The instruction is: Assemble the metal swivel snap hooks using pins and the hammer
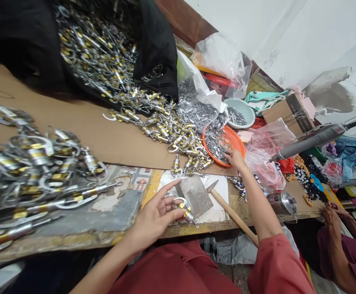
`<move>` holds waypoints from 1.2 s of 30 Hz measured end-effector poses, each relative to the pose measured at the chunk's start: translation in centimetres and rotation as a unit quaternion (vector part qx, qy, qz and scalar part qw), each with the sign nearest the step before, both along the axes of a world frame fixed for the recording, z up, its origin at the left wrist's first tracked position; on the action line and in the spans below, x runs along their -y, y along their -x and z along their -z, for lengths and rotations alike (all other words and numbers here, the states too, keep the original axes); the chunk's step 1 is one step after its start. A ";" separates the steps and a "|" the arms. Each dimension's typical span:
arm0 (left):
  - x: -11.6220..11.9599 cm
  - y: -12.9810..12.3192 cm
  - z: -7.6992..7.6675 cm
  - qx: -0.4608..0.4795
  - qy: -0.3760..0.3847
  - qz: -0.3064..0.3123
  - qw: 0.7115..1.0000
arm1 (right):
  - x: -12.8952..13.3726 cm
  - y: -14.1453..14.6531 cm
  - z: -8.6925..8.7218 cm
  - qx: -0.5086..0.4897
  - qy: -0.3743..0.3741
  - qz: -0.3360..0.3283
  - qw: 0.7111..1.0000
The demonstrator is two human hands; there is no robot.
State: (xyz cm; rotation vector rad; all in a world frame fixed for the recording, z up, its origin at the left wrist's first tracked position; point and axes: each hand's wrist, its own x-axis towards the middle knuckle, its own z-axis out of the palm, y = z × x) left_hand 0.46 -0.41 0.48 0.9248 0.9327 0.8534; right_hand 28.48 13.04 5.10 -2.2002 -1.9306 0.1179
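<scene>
Fitting (188,213) sits pinched between thumb and fingers of left hand (154,215); right hand's (235,158) hold is unclear.

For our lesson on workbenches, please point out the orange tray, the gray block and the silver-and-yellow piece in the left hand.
Orange tray (234,138), head view: bare inner surface.
Gray block (195,197), head view: flat upper face.
Silver-and-yellow piece (189,215), head view: its banded body.

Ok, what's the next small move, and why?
Probably pick one of the small metal pieces from the orange tray with the right hand: it is right beside them, while the left hand holds a yellow-banded fitting near the metal block.
</scene>
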 end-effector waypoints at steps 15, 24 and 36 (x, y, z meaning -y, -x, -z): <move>-1.2 0.5 -0.2 0.038 0.063 0.054 0.996 | -0.6 -0.6 2.5 0.056 0.056 -0.043 0.996; -1.3 0.4 -0.1 0.056 0.079 0.060 0.993 | -0.2 -0.4 3.0 0.023 -0.034 -0.032 0.999; -1.3 0.5 0.3 0.076 0.089 0.075 0.990 | 9.1 6.0 -0.4 -0.223 -0.100 -0.216 0.945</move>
